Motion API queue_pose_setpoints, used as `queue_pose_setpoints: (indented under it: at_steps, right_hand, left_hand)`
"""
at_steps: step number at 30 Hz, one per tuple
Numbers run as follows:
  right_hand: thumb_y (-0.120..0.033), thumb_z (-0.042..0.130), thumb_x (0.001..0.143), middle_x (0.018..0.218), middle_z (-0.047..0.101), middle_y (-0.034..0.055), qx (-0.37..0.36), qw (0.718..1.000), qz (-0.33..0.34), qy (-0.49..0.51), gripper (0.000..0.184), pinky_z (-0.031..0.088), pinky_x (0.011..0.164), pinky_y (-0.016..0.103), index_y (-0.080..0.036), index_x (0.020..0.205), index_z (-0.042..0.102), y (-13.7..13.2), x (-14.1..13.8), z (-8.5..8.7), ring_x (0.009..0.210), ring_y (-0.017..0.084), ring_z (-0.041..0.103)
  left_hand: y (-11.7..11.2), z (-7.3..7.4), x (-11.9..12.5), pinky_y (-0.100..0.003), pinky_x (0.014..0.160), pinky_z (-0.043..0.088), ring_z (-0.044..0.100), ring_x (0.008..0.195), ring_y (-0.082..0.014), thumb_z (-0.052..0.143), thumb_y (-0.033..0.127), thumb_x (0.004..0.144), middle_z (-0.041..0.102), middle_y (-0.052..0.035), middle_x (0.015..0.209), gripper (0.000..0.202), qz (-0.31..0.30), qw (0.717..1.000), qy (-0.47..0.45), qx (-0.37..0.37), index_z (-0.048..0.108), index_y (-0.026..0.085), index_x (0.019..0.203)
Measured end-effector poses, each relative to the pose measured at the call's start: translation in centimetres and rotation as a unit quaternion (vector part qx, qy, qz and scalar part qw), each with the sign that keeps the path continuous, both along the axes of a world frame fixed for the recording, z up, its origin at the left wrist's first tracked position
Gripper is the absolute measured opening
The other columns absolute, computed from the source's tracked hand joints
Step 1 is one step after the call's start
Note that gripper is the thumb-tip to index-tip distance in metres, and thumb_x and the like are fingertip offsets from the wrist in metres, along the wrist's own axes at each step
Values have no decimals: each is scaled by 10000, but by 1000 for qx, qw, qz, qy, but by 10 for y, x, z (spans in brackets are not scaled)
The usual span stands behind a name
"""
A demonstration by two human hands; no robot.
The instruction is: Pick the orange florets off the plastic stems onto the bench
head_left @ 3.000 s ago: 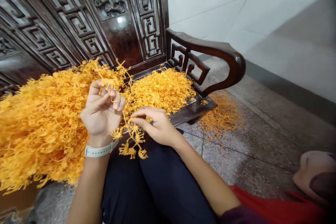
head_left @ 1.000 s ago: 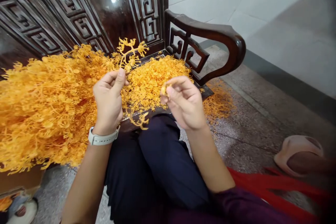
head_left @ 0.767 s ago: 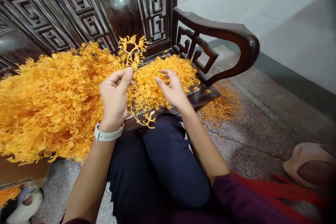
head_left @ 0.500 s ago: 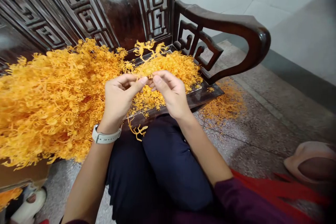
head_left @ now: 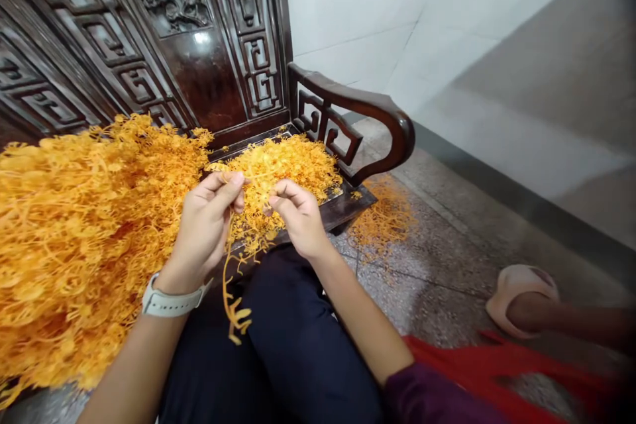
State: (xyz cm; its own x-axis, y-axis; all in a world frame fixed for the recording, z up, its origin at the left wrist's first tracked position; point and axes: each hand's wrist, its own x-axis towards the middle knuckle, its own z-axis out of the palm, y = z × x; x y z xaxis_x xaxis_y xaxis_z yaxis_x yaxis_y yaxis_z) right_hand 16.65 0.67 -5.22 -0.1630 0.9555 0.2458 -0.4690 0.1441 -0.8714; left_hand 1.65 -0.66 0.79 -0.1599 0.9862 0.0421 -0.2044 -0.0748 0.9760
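My left hand point(head_left: 206, 225), with a white watch on the wrist, pinches an orange plastic sprig point(head_left: 232, 291) between thumb and fingers. The sprig's stem hangs down over my dark trousers. My right hand point(head_left: 297, 215) is closed in a pinch on the same sprig just to the right of the left hand. Both hands are held above the front edge of a dark carved wooden bench point(head_left: 342, 205). A big heap of tangled orange sprigs point(head_left: 74, 225) lies to the left, and a smaller pile of small orange pieces point(head_left: 291, 165) lies on the seat behind my hands.
The bench's curved armrest point(head_left: 382, 119) stands right of the small pile. Orange bits point(head_left: 382, 222) are scattered on the speckled floor. A foot in a beige slipper point(head_left: 521, 295) and red fabric point(head_left: 472, 371) are at lower right. A white tiled wall is behind.
The sprig's branched top, which stood above my hands, has come down; its stem now hangs lower over my lap. The view has swung, so the bench sits further left.
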Motion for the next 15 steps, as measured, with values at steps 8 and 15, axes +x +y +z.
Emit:
queue_pose_setpoints:
  at_steps: [8, 15]
  right_hand:
    - [-337, 799, 839, 775, 609, -29, -21, 993, 50, 107, 194, 508, 765, 306, -207, 825, 655, -5, 3, -2, 716, 130, 626]
    - [-329, 830, 866, 788, 650, 4, 47, 991, -3, 127, 225, 481, 700, 318, -210, 771, 664, -25, 29, 0, 701, 151, 595]
  left_hand:
    - [-13, 16, 21, -170, 525, 413, 440, 534, -47, 925, 273, 827, 484, 56, 640, 339, -8, 996, -91, -21, 616, 163, 742]
    - [9, 4, -18, -175, 428, 310, 271, 453, -35, 907, 277, 878, 349, 102, 594, 386, 92, 984, -152, -23, 550, 181, 767]
